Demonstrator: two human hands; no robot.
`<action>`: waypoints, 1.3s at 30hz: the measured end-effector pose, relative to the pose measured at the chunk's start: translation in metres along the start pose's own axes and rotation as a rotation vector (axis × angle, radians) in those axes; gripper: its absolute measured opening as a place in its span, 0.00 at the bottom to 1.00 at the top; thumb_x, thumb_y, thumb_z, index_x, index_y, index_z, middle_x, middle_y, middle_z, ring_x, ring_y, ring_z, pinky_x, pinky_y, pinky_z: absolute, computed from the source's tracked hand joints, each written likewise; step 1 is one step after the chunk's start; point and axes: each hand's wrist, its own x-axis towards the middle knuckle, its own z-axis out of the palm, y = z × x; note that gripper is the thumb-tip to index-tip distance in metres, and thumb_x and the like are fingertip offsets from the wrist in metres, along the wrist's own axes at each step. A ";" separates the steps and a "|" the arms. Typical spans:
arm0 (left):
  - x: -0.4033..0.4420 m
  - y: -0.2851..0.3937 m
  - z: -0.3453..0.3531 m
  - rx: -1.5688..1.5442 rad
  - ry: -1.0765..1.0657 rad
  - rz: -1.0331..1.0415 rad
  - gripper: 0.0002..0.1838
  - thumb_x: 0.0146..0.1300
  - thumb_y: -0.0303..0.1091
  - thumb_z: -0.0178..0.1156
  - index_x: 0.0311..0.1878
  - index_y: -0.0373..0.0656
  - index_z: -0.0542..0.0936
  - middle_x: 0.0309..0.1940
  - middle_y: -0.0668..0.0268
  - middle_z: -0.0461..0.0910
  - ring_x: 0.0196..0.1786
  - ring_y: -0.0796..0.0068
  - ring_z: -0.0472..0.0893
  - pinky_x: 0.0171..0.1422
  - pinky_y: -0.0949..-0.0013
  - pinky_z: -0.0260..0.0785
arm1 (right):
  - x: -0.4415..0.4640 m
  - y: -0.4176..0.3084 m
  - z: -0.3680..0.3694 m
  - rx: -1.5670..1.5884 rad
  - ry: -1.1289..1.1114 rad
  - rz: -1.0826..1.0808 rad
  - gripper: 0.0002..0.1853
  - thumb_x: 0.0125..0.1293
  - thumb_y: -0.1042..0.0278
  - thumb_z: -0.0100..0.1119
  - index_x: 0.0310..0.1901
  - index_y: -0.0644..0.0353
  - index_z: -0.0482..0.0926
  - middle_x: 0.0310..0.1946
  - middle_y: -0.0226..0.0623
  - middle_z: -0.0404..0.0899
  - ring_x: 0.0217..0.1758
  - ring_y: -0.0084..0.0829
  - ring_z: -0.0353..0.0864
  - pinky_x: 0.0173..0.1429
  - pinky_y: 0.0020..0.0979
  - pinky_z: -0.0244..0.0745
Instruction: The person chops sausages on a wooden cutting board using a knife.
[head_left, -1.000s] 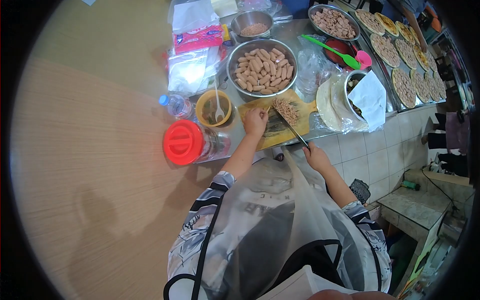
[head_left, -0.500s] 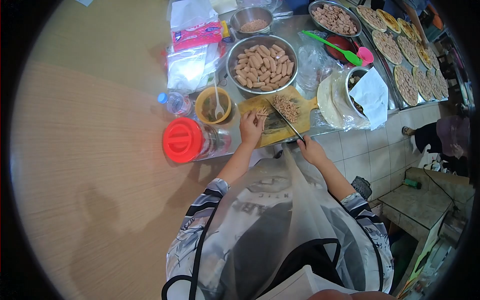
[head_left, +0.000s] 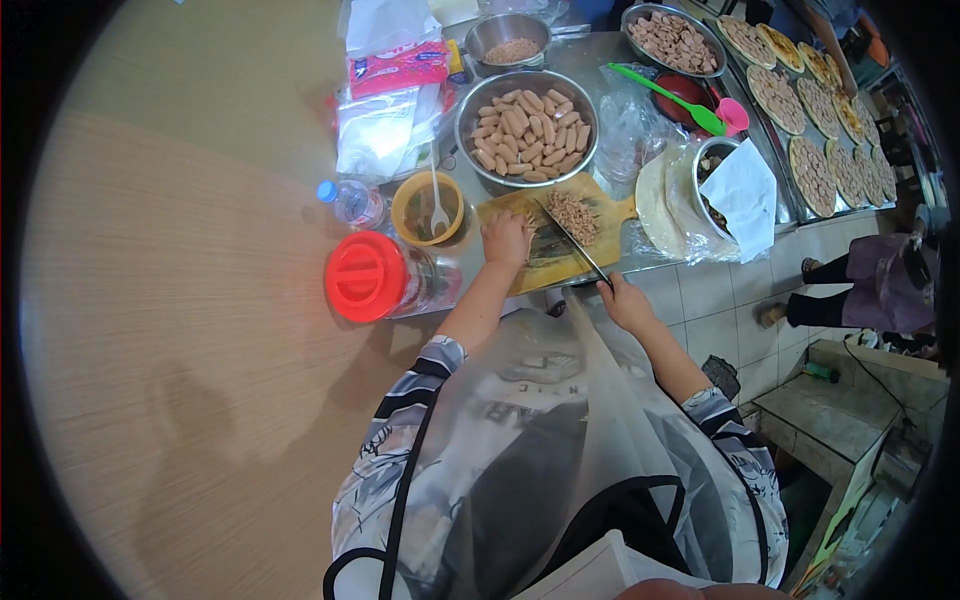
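My right hand [head_left: 626,302] grips the handle of a knife [head_left: 578,243], its blade slanting across a yellow wooden cutting board [head_left: 557,270]. Just right of the blade lies a pile of finely chopped sausage [head_left: 575,217]. My left hand [head_left: 507,240] rests on the board's left part, back of the hand up, fingers closed over sausage strips that it mostly hides. Dark worn streaks show on the board between hand and knife. Behind the board stands a steel bowl [head_left: 464,150] full of short sausages [head_left: 530,130].
Left of the board are an orange bowl [head_left: 399,222] with a white spoon, a red-lidded jar [head_left: 362,278] and a water bottle [head_left: 356,203]. To the right stand flatbreads [head_left: 655,215] and a paper-covered pot [head_left: 697,190]. Topped rounds [head_left: 775,98] fill trays at far right; another person [head_left: 890,285] stands there.
My left hand has turned palm-down over the sausage strips, which showed at its fingertips before. The knife and my right hand have hardly moved. The person at right shows more fully.
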 end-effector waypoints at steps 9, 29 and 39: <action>0.012 -0.024 0.028 -0.839 -0.004 -0.500 0.08 0.50 0.31 0.57 0.34 0.40 0.79 0.26 0.62 0.78 0.30 0.69 0.77 0.37 0.72 0.68 | -0.022 0.004 -0.018 0.040 0.044 -0.069 0.14 0.60 0.56 0.41 0.34 0.60 0.64 0.24 0.49 0.75 0.29 0.49 0.74 0.32 0.44 0.67; 0.012 -0.014 0.001 -1.120 0.114 -0.421 0.08 0.53 0.29 0.56 0.36 0.36 0.76 0.28 0.67 0.76 0.30 0.81 0.73 0.35 0.79 0.65 | -0.023 -0.006 -0.026 -0.203 -0.105 -0.074 0.13 0.60 0.57 0.38 0.33 0.59 0.63 0.22 0.48 0.74 0.28 0.49 0.73 0.33 0.46 0.67; -0.022 -0.019 0.012 -0.383 0.108 -0.155 0.16 0.43 0.37 0.61 0.37 0.42 0.77 0.37 0.59 0.75 0.43 0.63 0.72 0.45 0.68 0.63 | -0.017 0.008 -0.018 -0.014 -0.039 -0.005 0.14 0.61 0.56 0.40 0.33 0.61 0.64 0.23 0.52 0.73 0.30 0.52 0.73 0.34 0.48 0.65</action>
